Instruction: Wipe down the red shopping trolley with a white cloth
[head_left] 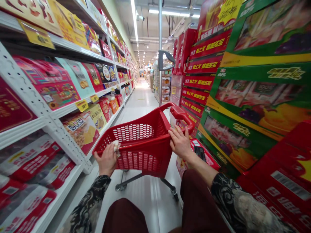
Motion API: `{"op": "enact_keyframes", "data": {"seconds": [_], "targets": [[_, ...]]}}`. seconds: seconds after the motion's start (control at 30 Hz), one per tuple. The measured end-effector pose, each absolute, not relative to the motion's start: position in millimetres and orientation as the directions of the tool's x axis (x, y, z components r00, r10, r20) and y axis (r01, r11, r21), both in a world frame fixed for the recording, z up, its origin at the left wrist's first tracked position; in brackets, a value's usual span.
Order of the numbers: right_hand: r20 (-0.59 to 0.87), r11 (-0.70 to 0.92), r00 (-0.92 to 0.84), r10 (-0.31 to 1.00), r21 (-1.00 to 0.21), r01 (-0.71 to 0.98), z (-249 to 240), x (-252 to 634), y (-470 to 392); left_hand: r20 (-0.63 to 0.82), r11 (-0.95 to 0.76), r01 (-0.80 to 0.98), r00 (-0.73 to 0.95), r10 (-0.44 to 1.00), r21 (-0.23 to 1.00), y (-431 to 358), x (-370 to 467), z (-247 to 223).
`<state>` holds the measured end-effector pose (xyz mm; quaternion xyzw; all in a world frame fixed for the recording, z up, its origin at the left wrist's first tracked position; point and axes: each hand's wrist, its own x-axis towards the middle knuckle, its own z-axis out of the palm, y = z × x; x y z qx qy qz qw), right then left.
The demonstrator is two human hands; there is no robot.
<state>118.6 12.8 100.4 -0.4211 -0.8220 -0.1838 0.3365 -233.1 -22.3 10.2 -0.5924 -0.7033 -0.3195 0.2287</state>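
A red plastic shopping cart (145,154) stands sideways in front of my knees, its perforated basket holding nothing that I can see. My left hand (106,160) is closed on a crumpled white cloth (117,145), pressed against the basket rim at the left end. It could be a tissue; the frame does not settle it. At the other end, my right hand (180,141) grips the basket rim just below the red push handle (181,116), fingers over the edge and thumb up.
White shelves (70,108) with boxed and bagged goods line the left side. On the right rise stacked green cartons (257,81) and red cartons (199,82), close to the cart. A metal post (160,38) stands behind the cart; the aisle (143,87) runs onward.
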Motion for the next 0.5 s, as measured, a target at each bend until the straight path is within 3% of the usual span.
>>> {"op": "enact_keyframes", "data": {"seconds": [0.2, 0.33, 0.5], "targets": [[0.722, 0.56, -0.406, 0.56, 0.032, 0.828, 107, 132, 14, 0.719, -0.048, 0.973, -0.133, 0.682, 0.226, -8, -178, 18], [0.737, 0.565, -0.403, 0.542, 0.035, 0.824, 108, 133, 16, 0.669, -0.249, 0.943, 0.04, 0.742, 0.219, -5, -106, 50], [0.811, 0.53, -0.333, 0.481, 0.034, 0.847, 112, 142, 23, 0.666, -0.359, 0.911, 0.141, 0.733, 0.201, -5, -39, 86]]}}
